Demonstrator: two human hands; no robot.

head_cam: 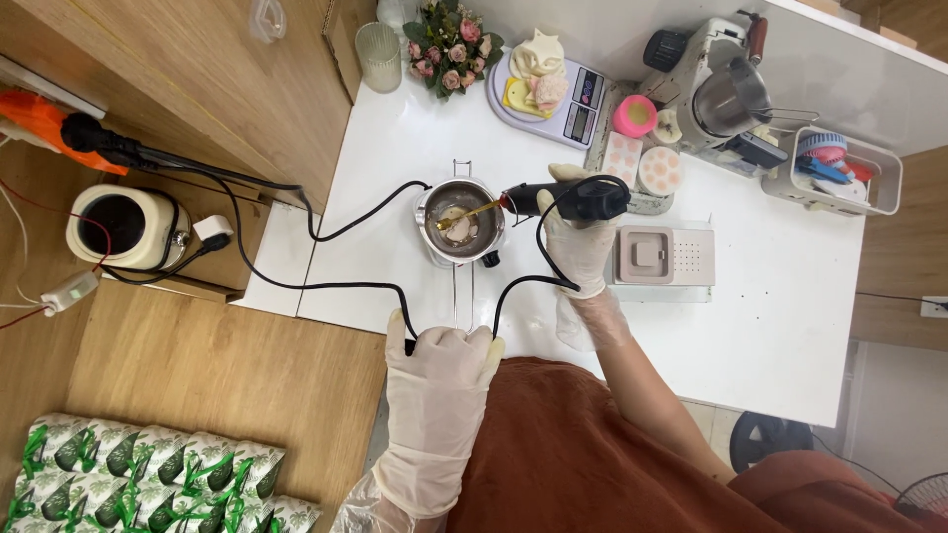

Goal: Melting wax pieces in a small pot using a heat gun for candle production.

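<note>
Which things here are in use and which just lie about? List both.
In use: left hand on the pot's long handle; metal pot; right hand holding the black corded tool, its brass tip in the pot.

Lying about: kitchen scale, flowers, ribbed glass, white basket.

Open white tabletop (790, 326) right of the beige square device (660, 255); clear lane there. Black looping cable (346, 281) crossing left and front of the small steel pot (460, 222). Back edge crowded: white kitchen scale (585, 107), grey metal machine (716, 84), white plastic basket (857, 173).
</note>
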